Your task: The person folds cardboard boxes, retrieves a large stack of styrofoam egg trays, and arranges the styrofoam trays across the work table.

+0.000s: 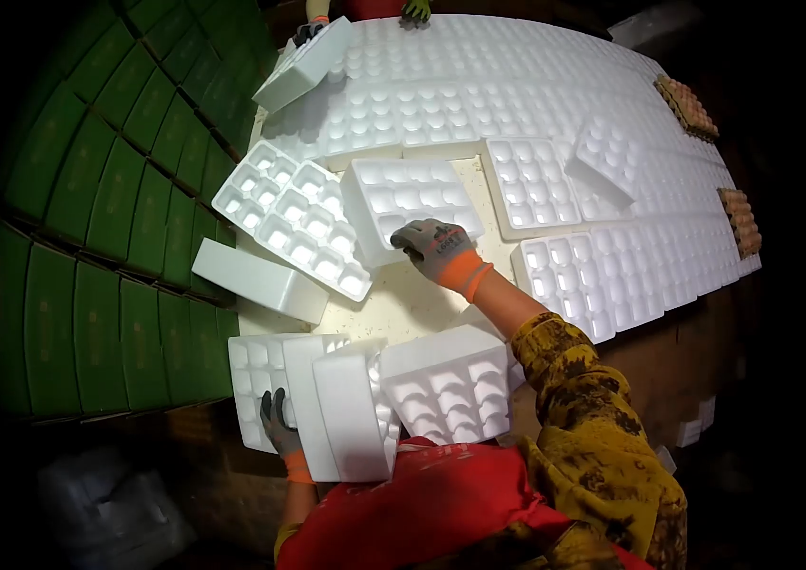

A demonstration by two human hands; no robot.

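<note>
My right hand (436, 249), in a grey glove with an orange cuff, grips the near edge of a white foam tray (408, 195) with moulded cups, which is tilted over the table. My left hand (279, 426), gloved alike, is at the lower left with its fingers against a foam tray (346, 408) standing on edge close to my body; its thumb is hidden. Under that hand lies another cupped tray (256, 366). Right of the upright tray, a tray (446, 385) leans with its cups facing me.
Joined foam trays (422, 104) cover the table's far side. Loose trays (294, 214) lie at left. Brown egg trays (686, 109) sit on the right edge. Green boxes (89, 171) are stacked at left. Across the table, another person's gloved hand (311, 31) touches a tilted tray (303, 66).
</note>
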